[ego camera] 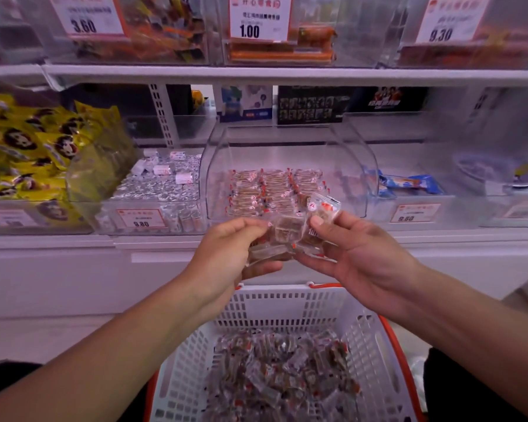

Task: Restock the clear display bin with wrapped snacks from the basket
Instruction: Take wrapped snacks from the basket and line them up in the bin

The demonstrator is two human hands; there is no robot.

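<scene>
Two hands, one white basket (290, 303), one clear display bin (360, 166), four readable price tags

Bin: clear curved plastic display bin (290, 153) at 12 o'clock, partly filled.
Snacks: brown clear-wrapped snacks (282, 239) held above the basket.
Basket: white slotted plastic basket (287, 303) at 6 o'clock, holding loose snacks.

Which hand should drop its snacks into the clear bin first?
Probably right. The right hand holds its snack higher, nearer the bin mouth; the left hand grips a bundle lower.
</scene>
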